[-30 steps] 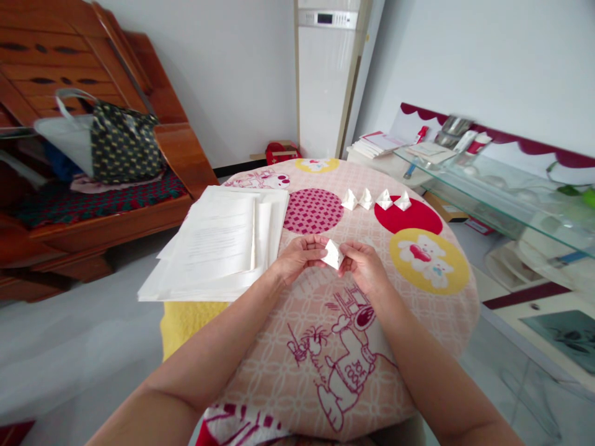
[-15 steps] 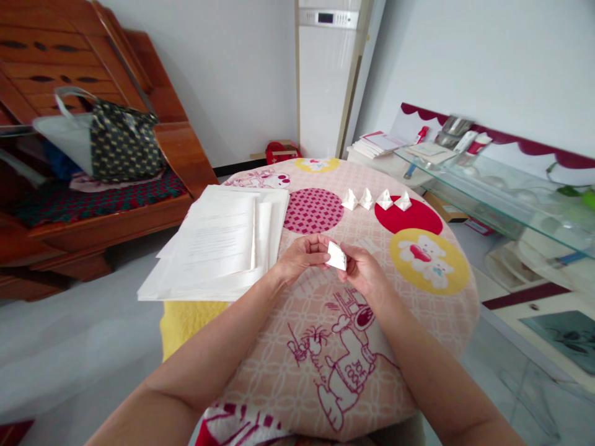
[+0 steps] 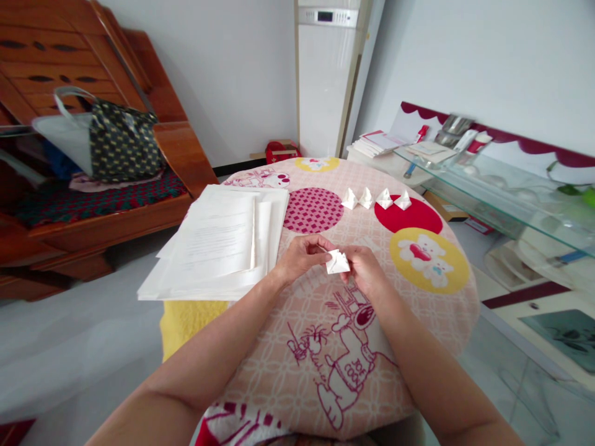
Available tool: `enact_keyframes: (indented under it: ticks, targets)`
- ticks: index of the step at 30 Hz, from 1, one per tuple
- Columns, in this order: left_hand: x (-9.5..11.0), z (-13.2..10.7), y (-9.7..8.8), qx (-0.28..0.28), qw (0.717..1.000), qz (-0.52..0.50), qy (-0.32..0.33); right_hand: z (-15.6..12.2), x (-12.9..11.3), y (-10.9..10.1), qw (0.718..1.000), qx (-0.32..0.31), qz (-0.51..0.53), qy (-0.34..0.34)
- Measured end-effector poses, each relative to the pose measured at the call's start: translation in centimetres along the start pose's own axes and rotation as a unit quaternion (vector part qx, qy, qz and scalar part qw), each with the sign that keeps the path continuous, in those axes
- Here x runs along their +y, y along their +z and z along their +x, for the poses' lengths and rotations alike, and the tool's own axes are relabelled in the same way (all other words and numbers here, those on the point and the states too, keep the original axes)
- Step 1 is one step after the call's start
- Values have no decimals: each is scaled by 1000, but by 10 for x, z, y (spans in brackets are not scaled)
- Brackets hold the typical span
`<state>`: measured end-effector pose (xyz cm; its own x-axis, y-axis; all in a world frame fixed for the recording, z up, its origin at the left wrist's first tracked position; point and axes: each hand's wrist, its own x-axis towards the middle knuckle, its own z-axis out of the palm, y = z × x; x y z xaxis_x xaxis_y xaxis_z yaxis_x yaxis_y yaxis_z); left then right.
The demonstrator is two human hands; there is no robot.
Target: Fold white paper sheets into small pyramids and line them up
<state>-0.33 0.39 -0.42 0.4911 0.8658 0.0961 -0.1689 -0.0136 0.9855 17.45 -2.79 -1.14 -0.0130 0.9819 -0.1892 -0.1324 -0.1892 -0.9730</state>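
Note:
Between my two hands, above the middle of the table, is a small white folded paper piece [image 3: 337,262] with pointed corners and creases. My left hand [image 3: 304,255] pinches its left side with thumb and fingers. On its right side my right hand [image 3: 363,267] has closed fingers, partly hidden behind the paper. Several folded paper boats [image 3: 365,199] stand in a row farther back on the cloth. To the left of my hands lies a stack of white paper sheets [image 3: 209,241], the top one printed with lines of text.
A patterned pink tablecloth [image 3: 288,347] covers the round table. A glass shelf [image 3: 502,204] holding cups and small items stands at the right. On the left, a wooden bench [image 3: 162,214] carries a dark patterned bag [image 3: 123,142]. A tall white cabinet-like unit [image 3: 325,87] stands behind.
The folded paper has turned and opened out between my fingers, so that pointed flaps now show instead of a flat face. Both hands stay nearly in place.

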Motion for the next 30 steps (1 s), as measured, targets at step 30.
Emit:
enact_keyframes:
  ticks: [30]
  targets:
    - [-1, 2, -7, 26, 922, 386, 24, 1, -6, -14, 951, 22, -282, -128]
